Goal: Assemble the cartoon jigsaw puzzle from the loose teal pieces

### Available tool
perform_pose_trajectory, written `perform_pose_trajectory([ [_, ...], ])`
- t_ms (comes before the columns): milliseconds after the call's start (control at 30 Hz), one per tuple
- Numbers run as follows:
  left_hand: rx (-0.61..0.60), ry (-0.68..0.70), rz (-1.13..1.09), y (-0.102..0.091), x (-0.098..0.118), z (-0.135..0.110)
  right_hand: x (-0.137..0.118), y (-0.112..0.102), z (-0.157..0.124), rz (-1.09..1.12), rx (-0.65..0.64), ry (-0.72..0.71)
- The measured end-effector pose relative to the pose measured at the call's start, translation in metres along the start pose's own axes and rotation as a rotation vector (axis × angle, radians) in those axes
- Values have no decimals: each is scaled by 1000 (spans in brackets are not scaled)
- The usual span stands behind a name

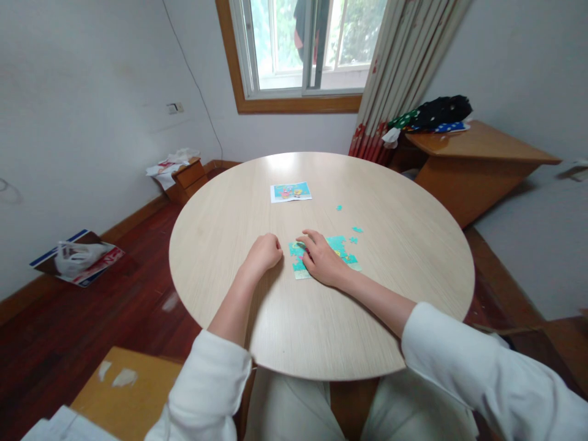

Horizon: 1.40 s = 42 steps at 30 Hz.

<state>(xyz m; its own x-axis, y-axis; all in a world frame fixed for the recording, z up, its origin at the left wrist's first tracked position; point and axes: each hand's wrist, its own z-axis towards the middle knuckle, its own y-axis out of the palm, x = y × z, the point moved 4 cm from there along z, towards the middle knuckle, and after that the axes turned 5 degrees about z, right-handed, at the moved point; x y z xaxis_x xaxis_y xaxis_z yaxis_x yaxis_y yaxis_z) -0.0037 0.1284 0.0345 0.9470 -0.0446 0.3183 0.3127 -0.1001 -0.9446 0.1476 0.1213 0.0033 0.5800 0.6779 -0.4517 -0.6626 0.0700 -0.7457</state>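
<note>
A partly joined jigsaw puzzle (337, 244), mostly turquoise with bits of yellow and pink, lies flat on the round table (220, 245). Over its left part rests my right hand (325, 263), palm down with the fingers apart, covering some of the pieces. My left hand (264, 252) is curled into a fist on the tabletop, just left of the puzzle and apart from it; its inside is hidden. Loose turquoise puzzle pieces lie beyond the puzzle at the right: one piece (339, 208) farther off, others (357, 229) nearer.
A printed cartoon picture (291, 192) lies on the table beyond the puzzle. A wooden desk (482, 153) with dark cloth (441, 113) stands at the right, near the curtain (395, 67). A plastic bag (78, 257) lies on a flat board at left; a brown box (124, 386) is near front left.
</note>
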Motion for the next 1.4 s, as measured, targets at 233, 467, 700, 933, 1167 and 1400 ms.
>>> perform_pose_trajectory([
  [233, -120, -179, -464, 11, -1, 13, 17, 1, 14, 2, 39, 15],
  [467, -181, -369, -968, 17, -5, 7, 18, 1, 14, -52, 57, -27],
  [700, -325, -376, -1142, 15, -2, 0, 20, 1, 12, -61, 41, -42],
  [933, -392, -396, -1250, 18, 3, -3, 19, 1, 13, -84, 32, -38],
  [1167, -393, -484, -1408, 19, 3, -2, 15, 0, 15, -110, -15, -42],
  [1400, -375, -516, -1512, 20, 2, -1, 12, 0, 16, -152, -42, -40],
])
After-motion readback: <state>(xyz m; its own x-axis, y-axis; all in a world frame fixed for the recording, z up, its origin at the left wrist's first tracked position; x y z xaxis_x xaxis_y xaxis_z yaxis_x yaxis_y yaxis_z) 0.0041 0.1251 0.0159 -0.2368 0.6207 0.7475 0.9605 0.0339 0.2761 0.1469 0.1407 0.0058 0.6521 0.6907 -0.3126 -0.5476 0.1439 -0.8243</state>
